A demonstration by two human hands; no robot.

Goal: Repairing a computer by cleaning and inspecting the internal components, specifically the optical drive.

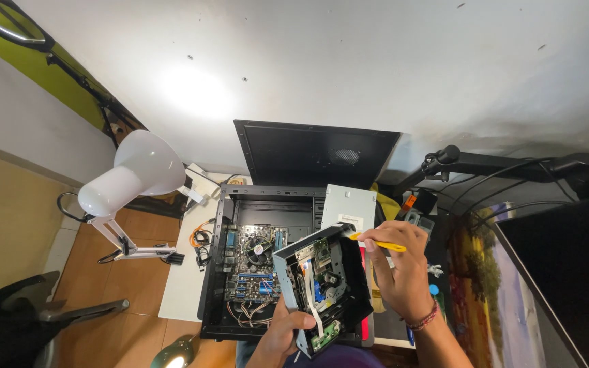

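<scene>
My left hand [286,332] is wrapped around the lower edge of an opened grey metal optical drive [322,286], holding it tilted above the desk. Inside its casing I see a green circuit board, a white ribbon cable and a blue part. My right hand [398,269] is pinched shut on a slim yellow plastic pry tool [378,243], whose tip touches the drive's top corner. Just behind the drive lies an open black computer tower case [257,262] on its side, with a motherboard, a round cooler fan and loose cables inside. Its black side panel [315,153] leans against the wall. A white desk lamp [134,174] stands to the left, well apart from my hands.
</scene>
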